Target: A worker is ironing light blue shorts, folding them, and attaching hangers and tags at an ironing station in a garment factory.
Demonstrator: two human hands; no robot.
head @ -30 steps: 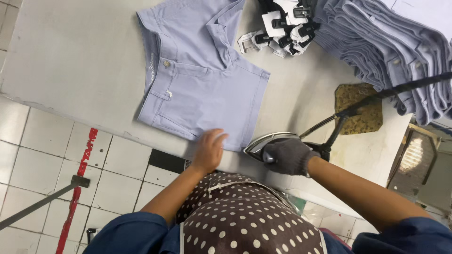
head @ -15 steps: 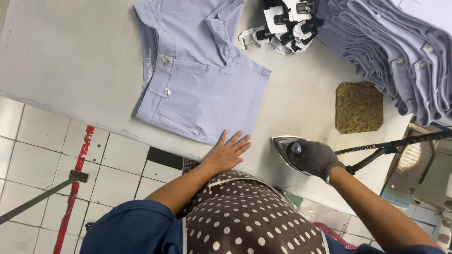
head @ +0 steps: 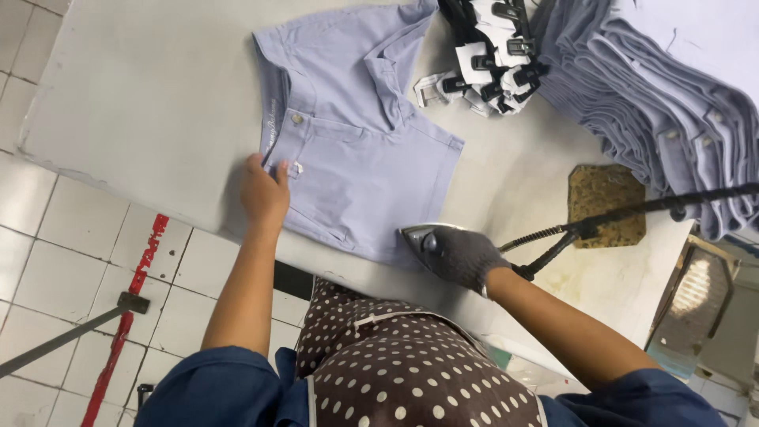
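— Comparing with one second ago, what is different now?

— The left hand [head: 265, 192] was at the bottom hem of the pale blue shorts [head: 360, 150], close to the body. Now it has gone to the left edge, near the waistband, beside the small button. Its fingers lie flat and close together on the cloth; they press, they grip nothing.

— And the other hand?

— The right hand [head: 466, 257], in a grey glove, is closed around the handle of the iron [head: 423, 237]. Half a second ago the iron stood off the garment, to the right. Now its tip is on the lower corner of the shorts, or just at it.

— What does that mean for the work?

— I judge that one hand holds the cloth flat so the iron can go over it. The pressing of this leg seems to be at its start.

— Where do the shorts lie?

— Spread flat on the grey padded ironing table [head: 142, 103], front side up.

— What else is around?

— A stack of folded shorts [head: 672, 103] of the same colour at the far right, a heap of black and white clip hangers [head: 490, 55] beside it, and a brown worn iron rest [head: 605, 202]. A dark hose [head: 632, 212] goes from the iron to the right. Below the table is a white tiled floor [head: 71, 245] with a red line.
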